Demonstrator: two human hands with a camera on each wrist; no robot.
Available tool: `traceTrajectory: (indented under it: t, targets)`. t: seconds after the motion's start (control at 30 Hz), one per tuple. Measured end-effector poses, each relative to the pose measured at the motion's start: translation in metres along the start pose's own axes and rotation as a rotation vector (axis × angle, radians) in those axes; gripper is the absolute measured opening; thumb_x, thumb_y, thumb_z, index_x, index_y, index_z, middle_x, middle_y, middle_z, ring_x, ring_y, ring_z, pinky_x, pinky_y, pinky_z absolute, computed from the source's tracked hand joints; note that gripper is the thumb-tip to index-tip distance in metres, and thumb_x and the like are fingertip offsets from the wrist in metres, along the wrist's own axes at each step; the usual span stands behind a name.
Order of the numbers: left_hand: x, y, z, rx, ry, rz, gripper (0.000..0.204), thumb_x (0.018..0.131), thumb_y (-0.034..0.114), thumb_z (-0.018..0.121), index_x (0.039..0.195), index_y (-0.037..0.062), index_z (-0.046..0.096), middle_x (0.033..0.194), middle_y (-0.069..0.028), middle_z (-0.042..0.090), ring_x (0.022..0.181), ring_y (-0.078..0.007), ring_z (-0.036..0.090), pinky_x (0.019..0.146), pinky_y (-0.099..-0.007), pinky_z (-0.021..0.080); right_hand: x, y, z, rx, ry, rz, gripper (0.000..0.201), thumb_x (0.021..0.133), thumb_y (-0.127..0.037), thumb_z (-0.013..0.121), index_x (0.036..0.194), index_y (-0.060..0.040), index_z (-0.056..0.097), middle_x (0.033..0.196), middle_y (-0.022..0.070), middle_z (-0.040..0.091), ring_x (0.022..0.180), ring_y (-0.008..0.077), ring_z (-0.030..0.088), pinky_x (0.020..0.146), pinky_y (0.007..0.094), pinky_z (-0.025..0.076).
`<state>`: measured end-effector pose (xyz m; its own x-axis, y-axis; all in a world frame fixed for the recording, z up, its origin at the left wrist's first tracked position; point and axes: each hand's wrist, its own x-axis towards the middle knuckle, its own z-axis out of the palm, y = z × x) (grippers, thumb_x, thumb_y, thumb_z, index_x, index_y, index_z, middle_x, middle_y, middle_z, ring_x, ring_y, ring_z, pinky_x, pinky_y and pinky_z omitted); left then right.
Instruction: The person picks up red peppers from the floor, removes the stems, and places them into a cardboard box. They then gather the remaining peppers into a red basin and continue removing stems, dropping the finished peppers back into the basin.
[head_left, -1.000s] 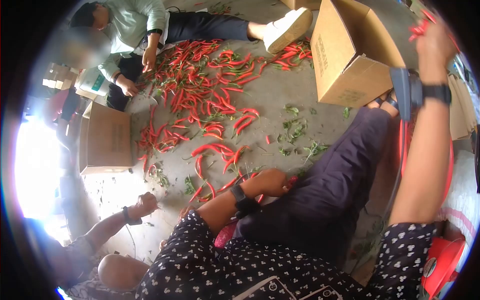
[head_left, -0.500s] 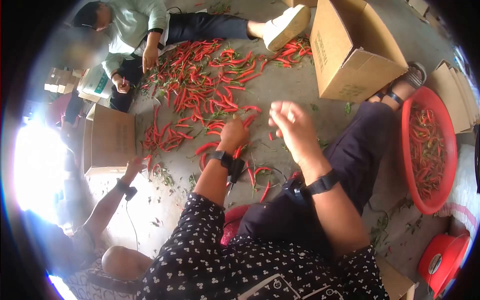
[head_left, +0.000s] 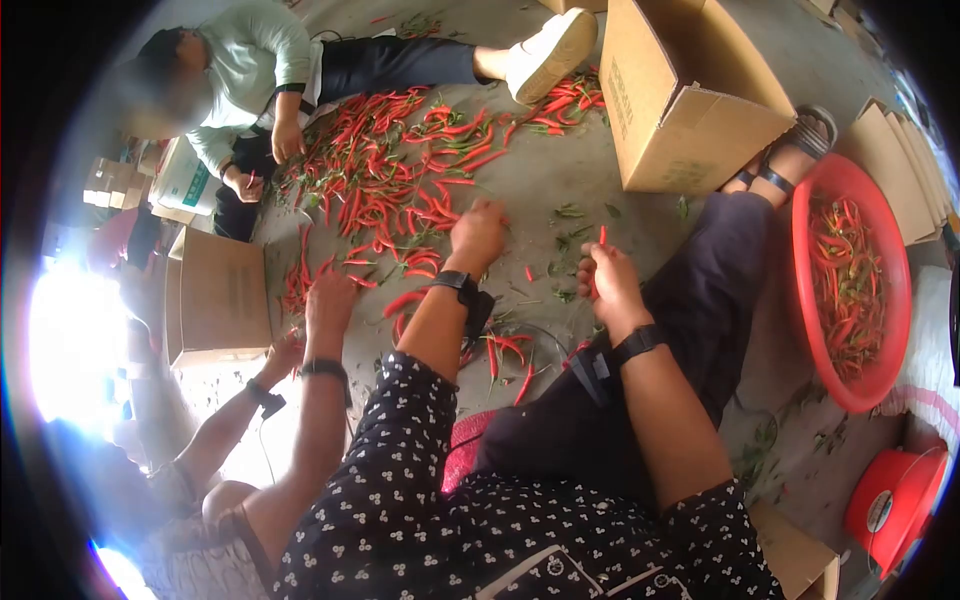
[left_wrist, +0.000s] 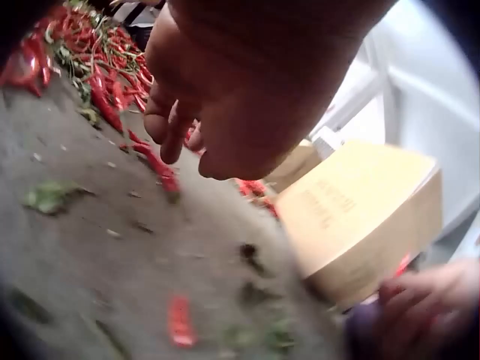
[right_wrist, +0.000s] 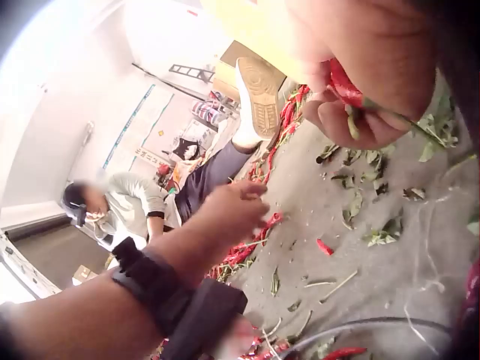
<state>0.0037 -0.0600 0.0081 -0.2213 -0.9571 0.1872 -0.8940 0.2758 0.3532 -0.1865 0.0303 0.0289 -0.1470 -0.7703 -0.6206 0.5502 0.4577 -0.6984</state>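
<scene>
My left hand (head_left: 478,235) reaches forward to the near edge of a spread of red chilies (head_left: 390,180) on the concrete floor. In the left wrist view its fingers (left_wrist: 169,124) hang half curled just above a chili (left_wrist: 159,166), with nothing plainly in them. My right hand (head_left: 603,280) is held in front of my knee and pinches a red chili (head_left: 601,237). The right wrist view shows that chili (right_wrist: 341,81) and its green stem between thumb and fingers, with my left hand (right_wrist: 232,210) beyond it.
A red basin (head_left: 798,260) of chilies sits at my right, a large cardboard box (head_left: 660,110) beyond it, a smaller box (head_left: 215,290) at left. Another person's hand (head_left: 330,298) reaches into the chilies beside mine. A person in green (head_left: 250,60) sits opposite. Green stems litter the floor.
My right hand came down from above the basin to my front and now pinches a chili. My left hand moved forward to the pile. A neighbour's arm reached in at left.
</scene>
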Motion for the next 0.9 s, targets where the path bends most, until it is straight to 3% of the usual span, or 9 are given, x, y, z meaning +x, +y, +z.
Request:
traceTrajectory:
  t: [0.1, 0.17, 0.27, 0.47, 0.57, 0.63, 0.77, 0.87, 0.9]
  targets:
    - [-0.009, -0.011, 0.004, 0.093, -0.172, -0.156, 0.019, 0.075, 0.019, 0.055, 0.089, 0.0078, 0.061, 0.086, -0.0131, 0.062, 0.082, -0.0342, 0.058, 0.07, -0.0417, 0.047, 0.001, 0.002, 0.004, -0.074, -0.054, 0.026, 0.015, 0.085, -0.021, 0.052, 0.093, -0.0086, 0.053, 0.07, 0.0026, 0.052, 0.058, 0.0128, 0.052, 0.045, 0.0264, 0.04]
    - [-0.022, -0.006, 0.009, -0.005, -0.122, -0.114, 0.019, 0.073, 0.018, 0.058, 0.088, 0.0056, 0.062, 0.079, -0.0111, 0.063, 0.075, -0.0297, 0.061, 0.066, -0.0391, 0.048, 0.0, 0.002, 0.008, -0.05, -0.082, 0.027, 0.015, 0.083, -0.018, 0.053, 0.09, -0.0056, 0.054, 0.065, 0.001, 0.05, 0.052, 0.0106, 0.048, 0.042, 0.0243, 0.037]
    - [-0.039, 0.046, -0.023, -0.721, -0.306, -0.39, 0.018, 0.076, 0.015, 0.059, 0.086, -0.0001, 0.061, 0.067, -0.0016, 0.06, 0.058, -0.0075, 0.053, 0.051, -0.023, 0.041, -0.002, 0.003, 0.014, -0.165, -0.12, 0.005, 0.013, 0.081, -0.016, 0.056, 0.088, -0.0049, 0.055, 0.068, 0.0021, 0.053, 0.055, 0.0111, 0.052, 0.044, 0.0234, 0.039]
    - [-0.049, 0.064, -0.023, -0.922, -0.388, -0.34, 0.015, 0.079, 0.015, 0.059, 0.085, 0.0013, 0.06, 0.068, 0.0002, 0.057, 0.056, -0.0058, 0.047, 0.05, -0.0205, 0.038, -0.005, 0.001, 0.018, -0.185, -0.141, -0.073, 0.014, 0.08, -0.019, 0.059, 0.088, -0.008, 0.059, 0.071, -0.0002, 0.057, 0.059, 0.0084, 0.052, 0.046, 0.0197, 0.037]
    - [-0.048, 0.065, -0.025, -1.165, -0.457, -0.382, 0.019, 0.08, 0.016, 0.057, 0.09, 0.0002, 0.059, 0.071, -0.0008, 0.057, 0.058, -0.0068, 0.048, 0.053, -0.0202, 0.039, 0.008, 0.008, 0.015, -0.146, -0.094, -0.231, 0.008, 0.075, -0.01, 0.062, 0.071, -0.0045, 0.058, 0.061, -0.0006, 0.054, 0.052, 0.0083, 0.05, 0.045, 0.0238, 0.04]
    - [-0.05, 0.054, -0.024, -1.182, -0.339, -0.437, 0.023, 0.08, 0.016, 0.057, 0.096, -0.0001, 0.06, 0.072, -0.0021, 0.058, 0.056, -0.007, 0.048, 0.049, -0.0225, 0.04, -0.015, -0.022, 0.016, 0.158, -0.08, -0.149, 0.015, 0.076, -0.017, 0.063, 0.067, -0.0089, 0.054, 0.056, -0.0015, 0.049, 0.046, 0.0059, 0.044, 0.04, 0.0213, 0.033]
    - [-0.047, 0.002, -0.006, -0.877, -0.073, -0.468, 0.021, 0.08, 0.016, 0.057, 0.093, 0.0002, 0.061, 0.068, -0.0017, 0.058, 0.056, -0.0063, 0.05, 0.048, -0.0208, 0.039, -0.049, -0.119, -0.025, 0.843, -0.267, -0.491, 0.02, 0.082, -0.02, 0.057, 0.064, -0.0141, 0.048, 0.051, -0.0052, 0.038, 0.04, 0.0062, 0.038, 0.038, 0.0201, 0.03]
    - [-0.041, -0.042, -0.011, -0.614, 0.154, -0.429, 0.024, 0.075, 0.021, 0.06, 0.089, 0.0007, 0.061, 0.069, -0.008, 0.061, 0.064, -0.0182, 0.057, 0.061, -0.0293, 0.046, -0.047, -0.166, -0.062, 0.958, -0.342, -0.723, 0.038, 0.089, -0.039, 0.045, 0.061, -0.0133, 0.042, 0.051, -0.0041, 0.036, 0.042, 0.0061, 0.036, 0.04, 0.0213, 0.03]
    - [-0.041, -0.066, -0.006, -0.407, 0.203, -0.423, 0.03, 0.076, 0.023, 0.06, 0.097, 0.0009, 0.059, 0.08, -0.0103, 0.061, 0.073, -0.0213, 0.059, 0.065, -0.0316, 0.047, -0.048, -0.167, -0.056, 1.009, -0.247, -0.639, 0.037, 0.09, -0.038, 0.043, 0.063, -0.0128, 0.043, 0.051, -0.0038, 0.035, 0.043, 0.0063, 0.036, 0.041, 0.0209, 0.03]
